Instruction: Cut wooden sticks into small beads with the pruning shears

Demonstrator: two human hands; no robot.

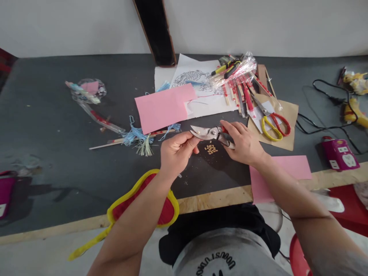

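Note:
My right hand [243, 142] is wrapped round the red-and-silver handles of a pair of pruning shears [213, 133]. Their blades point left, parted a little at the tip. Close against the blades, my left hand [179, 150] is closed in a pinch; a tiny pale bit shows by the blade, but what the fingers hold is mostly hidden. Below the shears lies a small pile of short tan pieces [211, 148] on the dark tabletop. A pink sheet [163, 107] lies beyond my left hand, and blue tassels [133, 135] with thin sticks lie to its left.
Scissors [271, 119] with red and yellow handles rest on brown paper [289, 109] at right. Behind are wrapped sticks [237, 90] and a dragon drawing [192, 78]. A yellow-edged red fan [129, 195] overhangs the front edge under my left arm. A purple can [340, 154] stands right.

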